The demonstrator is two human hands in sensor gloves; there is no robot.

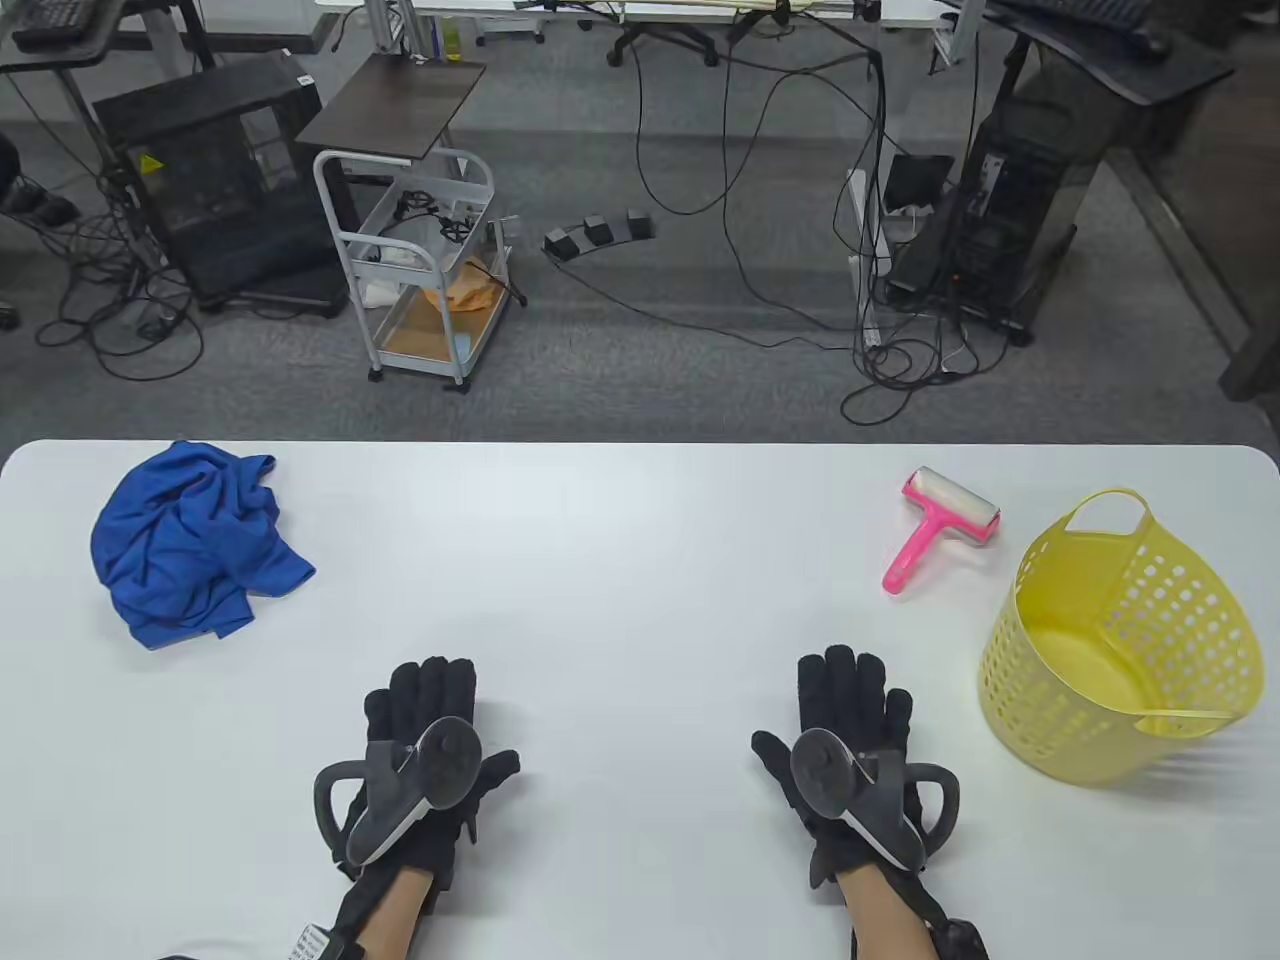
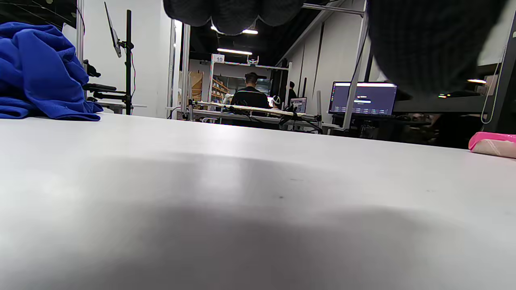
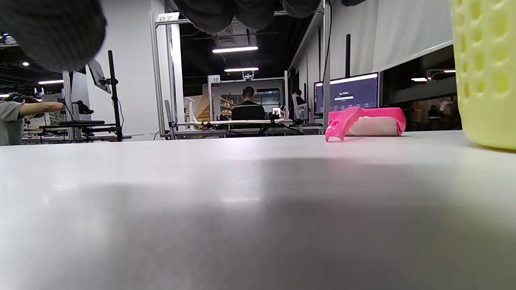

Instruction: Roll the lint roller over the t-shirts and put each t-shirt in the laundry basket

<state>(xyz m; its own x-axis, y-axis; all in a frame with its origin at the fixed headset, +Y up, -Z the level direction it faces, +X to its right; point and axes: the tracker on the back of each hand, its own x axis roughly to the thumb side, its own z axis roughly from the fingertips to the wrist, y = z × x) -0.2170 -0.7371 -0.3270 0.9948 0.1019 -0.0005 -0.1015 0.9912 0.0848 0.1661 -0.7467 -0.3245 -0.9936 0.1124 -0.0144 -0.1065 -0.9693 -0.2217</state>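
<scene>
Both hands lie flat with fingers straight on the desk (image 1: pixel 620 560), the left hand (image 1: pixel 425 745) and right hand (image 1: pixel 850 745) holding nothing. The blue t-shirt (image 1: pixel 190 545) sits crumpled at the far left, the pink lint roller (image 1: pixel 940 525) far right beside the yellow laundry basket (image 1: pixel 1120 640), which looks empty, though its floor is partly hidden. Best first draw the shirt to the middle and spread it flat, so the roller meets smooth cloth.

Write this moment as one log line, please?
stage: not started | left hand: flat on table, empty | right hand: flat, empty | blue t-shirt: crumpled | lint roller: untouched | laundry basket: empty
</scene>
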